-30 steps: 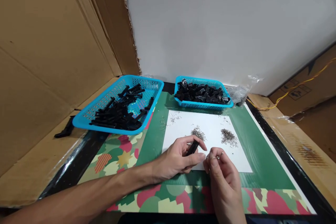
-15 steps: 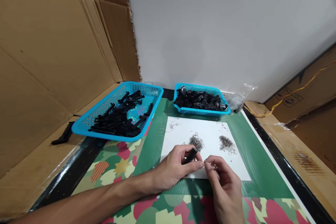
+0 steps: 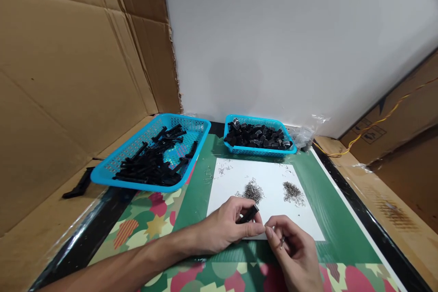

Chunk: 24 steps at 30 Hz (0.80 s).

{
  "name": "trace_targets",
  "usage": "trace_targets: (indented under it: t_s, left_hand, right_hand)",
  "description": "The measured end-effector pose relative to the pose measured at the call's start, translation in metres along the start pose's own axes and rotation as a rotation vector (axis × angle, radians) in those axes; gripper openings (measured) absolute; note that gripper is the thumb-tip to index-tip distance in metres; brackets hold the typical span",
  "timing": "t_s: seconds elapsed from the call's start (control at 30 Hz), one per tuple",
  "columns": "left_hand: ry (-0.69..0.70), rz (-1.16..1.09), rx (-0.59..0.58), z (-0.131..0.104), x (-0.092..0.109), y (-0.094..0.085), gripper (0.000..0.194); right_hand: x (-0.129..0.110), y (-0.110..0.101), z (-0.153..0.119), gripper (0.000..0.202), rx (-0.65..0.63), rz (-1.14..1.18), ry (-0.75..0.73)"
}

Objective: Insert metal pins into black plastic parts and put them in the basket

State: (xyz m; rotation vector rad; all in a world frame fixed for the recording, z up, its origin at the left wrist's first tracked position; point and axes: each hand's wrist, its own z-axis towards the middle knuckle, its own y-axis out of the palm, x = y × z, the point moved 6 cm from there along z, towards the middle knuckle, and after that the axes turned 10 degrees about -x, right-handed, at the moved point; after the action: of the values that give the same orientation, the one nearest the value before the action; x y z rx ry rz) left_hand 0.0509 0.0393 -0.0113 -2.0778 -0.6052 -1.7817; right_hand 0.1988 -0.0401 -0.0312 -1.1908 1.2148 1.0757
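Note:
My left hand (image 3: 227, 224) is closed around a black plastic part (image 3: 249, 214), whose end sticks up between thumb and fingers. Close beside it on the right, my right hand (image 3: 290, 248) has its fingers curled, with tiny metal pieces (image 3: 282, 241) showing against them. The thumb tips of both hands nearly meet over the near edge of a white sheet (image 3: 270, 173). Beyond the hands, one pile of small metal pieces (image 3: 253, 191) lies on the sheet, and a second pile (image 3: 293, 193) lies to its right.
A blue basket (image 3: 137, 185) of long black parts stands at the left. Another blue basket (image 3: 260, 150) with black clip-like parts is at the back, beside a clear plastic bag (image 3: 304, 137). One loose black part (image 3: 79, 186) lies on cardboard at far left.
The whole view has shifted, so the baskets and sheet appear slightly lower. Both hands keep nearly the same pose, with the metal pieces lower against my right fingers.

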Motion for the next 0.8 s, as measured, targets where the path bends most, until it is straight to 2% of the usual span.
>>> trace_targets:
  t_s: [0.1,0.2,0.3,0.37,0.5,0.57,0.7,0.8]
  left_hand:
    - [0.004,0.020,-0.010,-0.001,0.000,0.001,0.039]
    - [0.028,0.043,-0.039,-0.002,0.003,0.003,0.052]
    - [0.030,0.060,-0.050,-0.002,0.004,0.003,0.040]
    - [0.007,0.009,-0.058,-0.001,0.000,0.004,0.039]
    - [0.043,-0.159,-0.074,0.003,-0.006,0.007,0.064]
    - [0.057,-0.201,-0.080,0.004,-0.007,0.007,0.067]
    - [0.039,-0.125,-0.019,-0.002,0.000,0.002,0.055]
    - [0.001,-0.038,-0.004,-0.007,0.006,0.000,0.067]
  right_hand:
    - [0.007,-0.004,-0.001,0.046,0.040,0.046,0.043]
    - [0.013,-0.011,-0.001,0.048,0.095,0.138,0.072]
    - [0.016,-0.014,-0.001,0.046,0.115,0.232,0.097]
    - [0.016,-0.014,-0.001,0.045,0.110,0.247,0.104]
    - [0.013,-0.012,-0.001,0.045,0.098,0.207,0.103]
    - [0.012,-0.012,-0.001,0.045,0.101,0.199,0.096]
    - [0.014,-0.012,-0.001,0.047,0.100,0.212,0.105]
    - [0.014,-0.012,-0.001,0.047,0.096,0.217,0.107]
